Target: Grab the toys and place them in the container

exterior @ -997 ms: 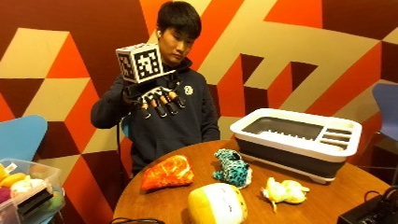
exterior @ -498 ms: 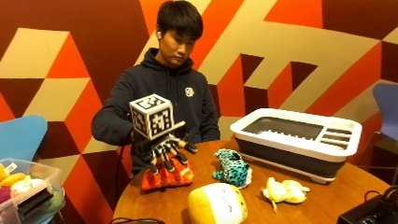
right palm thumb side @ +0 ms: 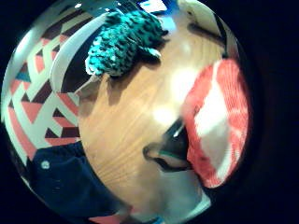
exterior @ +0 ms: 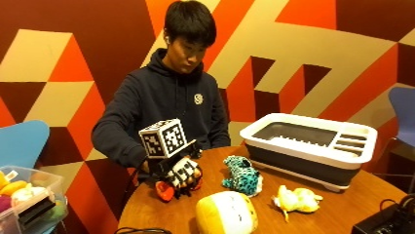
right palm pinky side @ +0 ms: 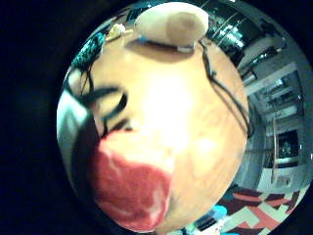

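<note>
Red-orange plush toy lies under my hand on the tabletop, fingers curled around it, teal toy at three o'clock.

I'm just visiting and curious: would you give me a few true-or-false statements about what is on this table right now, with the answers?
1. The black-gloved right hand is down on the red-orange plush toy. True.
2. The white and dark grey rectangular container already holds two toys. False: no toy shows inside it; all four toys lie on the round wooden table.
3. The teal spotted plush toy lies between the red-orange toy and the container. True.
4. The big round yellow plush toy sits on top of the container. False: it lies on the table at the near edge.
5. The small pale yellow plush toy is in the hand's grip. False: it lies apart, in front of the container.
</note>
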A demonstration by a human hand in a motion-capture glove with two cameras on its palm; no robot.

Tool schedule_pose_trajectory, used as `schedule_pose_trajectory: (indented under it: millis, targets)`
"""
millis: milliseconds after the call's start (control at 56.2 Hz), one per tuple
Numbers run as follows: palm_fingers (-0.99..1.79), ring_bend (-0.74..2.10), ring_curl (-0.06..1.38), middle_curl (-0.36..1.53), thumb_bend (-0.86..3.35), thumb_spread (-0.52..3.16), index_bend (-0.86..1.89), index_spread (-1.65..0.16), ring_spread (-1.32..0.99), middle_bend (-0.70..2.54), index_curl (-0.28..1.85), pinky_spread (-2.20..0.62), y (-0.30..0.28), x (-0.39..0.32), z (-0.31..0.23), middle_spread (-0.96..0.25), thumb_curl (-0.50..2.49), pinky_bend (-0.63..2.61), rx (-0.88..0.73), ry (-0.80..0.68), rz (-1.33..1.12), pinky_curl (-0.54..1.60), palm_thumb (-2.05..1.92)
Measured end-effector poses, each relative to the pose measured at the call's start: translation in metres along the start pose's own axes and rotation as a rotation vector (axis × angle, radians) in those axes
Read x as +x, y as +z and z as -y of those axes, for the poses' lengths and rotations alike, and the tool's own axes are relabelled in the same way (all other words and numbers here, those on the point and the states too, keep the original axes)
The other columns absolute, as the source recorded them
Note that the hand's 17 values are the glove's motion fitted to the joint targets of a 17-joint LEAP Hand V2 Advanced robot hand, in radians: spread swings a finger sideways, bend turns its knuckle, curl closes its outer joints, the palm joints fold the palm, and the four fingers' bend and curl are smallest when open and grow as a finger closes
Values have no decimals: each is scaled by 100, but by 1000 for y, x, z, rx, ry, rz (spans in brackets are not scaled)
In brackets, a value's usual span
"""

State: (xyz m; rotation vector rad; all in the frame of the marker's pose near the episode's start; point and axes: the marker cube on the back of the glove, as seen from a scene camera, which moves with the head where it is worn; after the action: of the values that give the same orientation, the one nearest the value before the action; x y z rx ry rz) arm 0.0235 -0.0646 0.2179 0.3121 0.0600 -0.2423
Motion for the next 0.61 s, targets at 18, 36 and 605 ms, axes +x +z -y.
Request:
schedule_pose_trajectory:
  millis: [18,36,605]
  targets:
    - [119,123,49,47,19,120,18,-25,-32,67,13,-30,-1,1,4,-17,42,113,-6,0,7,46,44]
    - [117,125,50,49,19,118,19,-25,-33,69,14,-31,-2,1,8,-18,43,115,-19,3,18,47,45]
    - [108,158,68,81,11,68,107,-24,-32,130,57,-47,-188,-84,87,-21,76,128,-14,-49,98,72,52]
